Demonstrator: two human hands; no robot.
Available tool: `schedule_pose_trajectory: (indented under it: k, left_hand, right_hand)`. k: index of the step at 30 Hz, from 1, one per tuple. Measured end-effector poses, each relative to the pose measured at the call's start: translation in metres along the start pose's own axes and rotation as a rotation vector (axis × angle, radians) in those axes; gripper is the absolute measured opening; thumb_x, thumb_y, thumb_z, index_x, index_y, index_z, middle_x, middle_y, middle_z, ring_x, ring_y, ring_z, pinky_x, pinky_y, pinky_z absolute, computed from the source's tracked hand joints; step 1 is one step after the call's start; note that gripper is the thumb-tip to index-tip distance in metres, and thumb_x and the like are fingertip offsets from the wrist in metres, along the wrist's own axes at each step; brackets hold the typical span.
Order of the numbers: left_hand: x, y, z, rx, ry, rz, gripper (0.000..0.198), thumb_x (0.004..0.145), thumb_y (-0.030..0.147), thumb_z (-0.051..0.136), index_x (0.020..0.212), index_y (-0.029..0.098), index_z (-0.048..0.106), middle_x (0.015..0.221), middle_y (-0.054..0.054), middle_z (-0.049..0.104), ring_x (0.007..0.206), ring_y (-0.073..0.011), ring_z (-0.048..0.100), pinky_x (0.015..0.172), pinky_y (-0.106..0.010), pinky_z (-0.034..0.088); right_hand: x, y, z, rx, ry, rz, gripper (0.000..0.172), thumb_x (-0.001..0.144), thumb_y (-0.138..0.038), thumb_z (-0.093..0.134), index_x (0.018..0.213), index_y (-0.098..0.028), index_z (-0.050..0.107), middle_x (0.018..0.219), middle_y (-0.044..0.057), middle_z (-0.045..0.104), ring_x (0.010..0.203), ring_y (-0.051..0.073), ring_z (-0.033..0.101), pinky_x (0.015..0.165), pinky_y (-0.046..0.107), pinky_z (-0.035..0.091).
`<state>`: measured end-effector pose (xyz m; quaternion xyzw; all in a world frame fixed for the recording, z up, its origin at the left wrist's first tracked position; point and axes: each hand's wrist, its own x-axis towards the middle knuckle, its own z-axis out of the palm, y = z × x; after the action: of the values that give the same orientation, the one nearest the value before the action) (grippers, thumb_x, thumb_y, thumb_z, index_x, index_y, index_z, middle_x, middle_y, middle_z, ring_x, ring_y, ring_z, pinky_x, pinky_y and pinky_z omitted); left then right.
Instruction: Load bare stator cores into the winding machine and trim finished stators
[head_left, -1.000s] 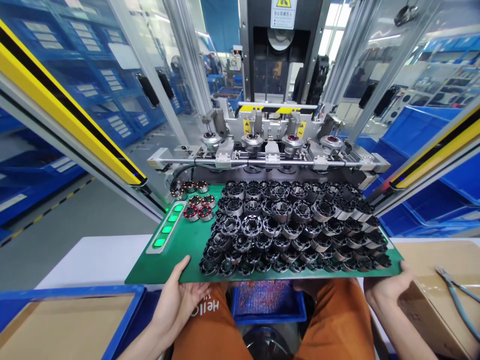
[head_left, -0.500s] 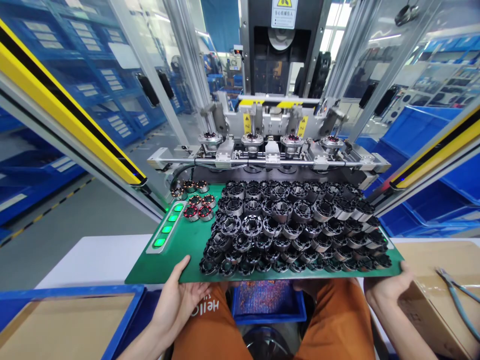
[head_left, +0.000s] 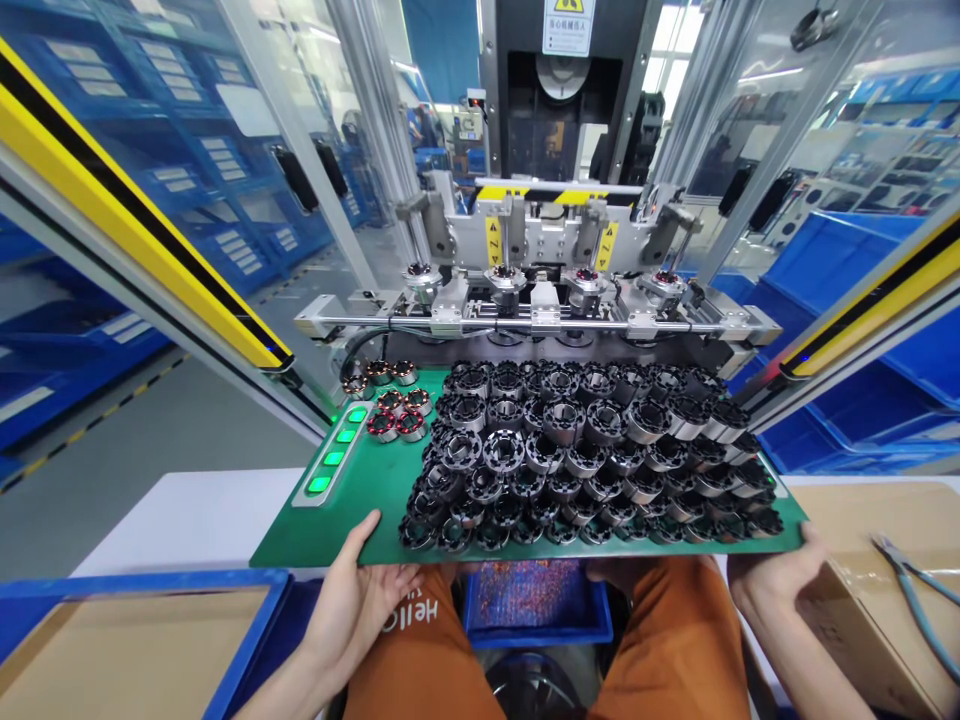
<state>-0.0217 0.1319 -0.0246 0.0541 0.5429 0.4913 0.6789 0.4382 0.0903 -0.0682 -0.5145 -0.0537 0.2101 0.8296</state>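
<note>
A green board [head_left: 382,490] spreads out in front of me, carrying rows of stacked black-and-steel stator cores [head_left: 585,458]. My left hand [head_left: 367,580] takes its front edge, thumb on top and fingers curled underneath. At the front right corner, my right hand [head_left: 780,570] holds the board's edge; most of its fingers are hidden below. Several copper-wound stators [head_left: 397,412] sit at the left of the board, beside a strip of green-lit buttons [head_left: 334,458]. Behind, a winding machine [head_left: 540,240] has stators on its spindles [head_left: 505,285].
Yellow light-curtain posts [head_left: 150,215] rise at both sides. A blue-rimmed tray [head_left: 281,595] is at lower left. Pliers [head_left: 911,580] lie on a cardboard box [head_left: 847,620] at right. Under the board, between my knees, a blue bin [head_left: 540,630] holds wire scraps.
The machine's head with the striped bar, blurred earlier, now appears sharp and slightly higher. Both hands and the stators on the board stay where they were.
</note>
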Motion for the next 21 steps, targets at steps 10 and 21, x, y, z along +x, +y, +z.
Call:
schedule_pose_trajectory:
  k: [10,21]
  left_hand:
    - [0.0010,0.0002,-0.0033,-0.033,-0.035,-0.010,0.023,0.087,0.033,0.074,0.103,0.018,0.071,0.056,0.002,0.054,0.047,-0.0174,0.051,0.056,-0.031,0.058]
    - [0.0002,-0.0010,-0.0028,-0.019,-0.023,0.004,0.014,0.090,0.032,0.069,0.093,0.018,0.066,0.056,0.002,0.049,0.048,-0.0172,0.047,0.054,-0.032,0.057]
  right_hand:
    - [0.0032,0.0032,-0.0024,0.024,-0.002,-0.006,0.044,0.062,-0.053,0.066,0.094,-0.024,0.061,0.091,-0.002,0.064,0.078,0.019,0.056,0.060,0.031,0.046]
    - [0.0051,0.0060,-0.0012,0.048,0.037,-0.021,0.039,0.068,-0.054,0.062,0.093,-0.024,0.062,0.093,-0.001,0.065,0.085,0.021,0.058,0.068,0.032,0.048]
